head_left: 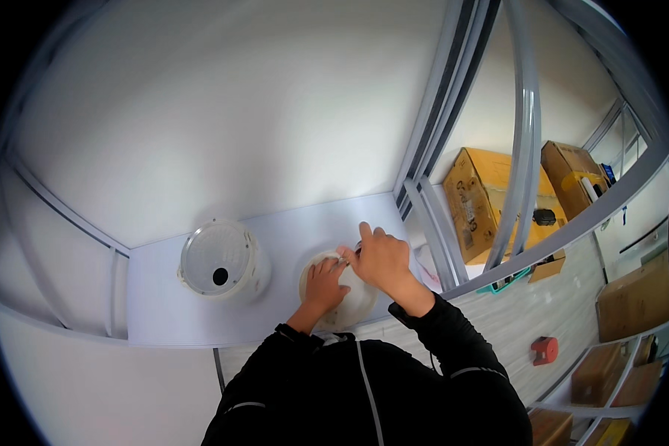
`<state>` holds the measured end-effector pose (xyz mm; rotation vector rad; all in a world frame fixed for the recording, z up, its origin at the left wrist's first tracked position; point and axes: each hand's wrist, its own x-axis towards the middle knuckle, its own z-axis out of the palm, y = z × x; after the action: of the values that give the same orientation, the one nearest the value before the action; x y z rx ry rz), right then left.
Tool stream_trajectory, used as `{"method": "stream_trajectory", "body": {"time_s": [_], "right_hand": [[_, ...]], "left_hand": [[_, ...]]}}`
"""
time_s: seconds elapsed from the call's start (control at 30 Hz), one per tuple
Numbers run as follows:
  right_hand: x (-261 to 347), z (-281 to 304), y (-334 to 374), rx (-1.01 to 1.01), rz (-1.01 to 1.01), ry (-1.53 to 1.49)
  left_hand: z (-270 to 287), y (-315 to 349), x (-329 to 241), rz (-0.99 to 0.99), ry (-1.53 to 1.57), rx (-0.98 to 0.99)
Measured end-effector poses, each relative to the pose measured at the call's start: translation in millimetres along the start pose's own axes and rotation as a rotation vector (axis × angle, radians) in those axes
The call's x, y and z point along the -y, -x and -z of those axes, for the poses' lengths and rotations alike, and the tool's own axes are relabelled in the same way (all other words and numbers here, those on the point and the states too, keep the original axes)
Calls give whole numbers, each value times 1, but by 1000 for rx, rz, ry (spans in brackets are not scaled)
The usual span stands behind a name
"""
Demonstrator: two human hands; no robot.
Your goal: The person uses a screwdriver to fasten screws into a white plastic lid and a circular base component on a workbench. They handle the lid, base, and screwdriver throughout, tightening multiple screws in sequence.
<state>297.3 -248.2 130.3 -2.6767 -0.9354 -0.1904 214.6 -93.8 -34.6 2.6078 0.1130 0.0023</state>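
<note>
A round off-white disc-like piece [357, 301] lies in front of me near the right end of the white table [290, 227]. My left hand [323, 288] rests on its left part, fingers spread and pointing away from me. Just to the right, my right hand [381, 262] is closed in a fist above the piece, thumb toward the left fingertips. A small dark bit shows beside the right thumb; most of whatever the fist grips is hidden. At the left of the table stands a white round tub [254, 264] with a clear, screw-rimmed top [212, 249] and a black round hole.
White walls and grey metal frame posts [431, 97] enclose the table. Beyond the right posts sit cardboard boxes [490, 201]. A red stool [544, 351] stands on the grey floor, and shelves with more boxes [598, 372] fill the lower right.
</note>
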Motion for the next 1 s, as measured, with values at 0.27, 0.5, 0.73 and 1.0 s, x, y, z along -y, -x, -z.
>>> {"method": "stream_trajectory", "body": {"time_s": [0.27,0.5,0.73,1.0], "right_hand": [[-3,-13,-3,30,-40,-102],[-1,0,-1,-177,135,-57],[-4,-8,-11,140,-166,128],[-9,-11,-5,-98,89,0]], "left_hand": [[-3,0,-1,-56,-43,7],[-8,1,5,-64,-34,-23],[-8,1,6,-79,-10,-46],[-3,0,4,-90,17,-33]]}}
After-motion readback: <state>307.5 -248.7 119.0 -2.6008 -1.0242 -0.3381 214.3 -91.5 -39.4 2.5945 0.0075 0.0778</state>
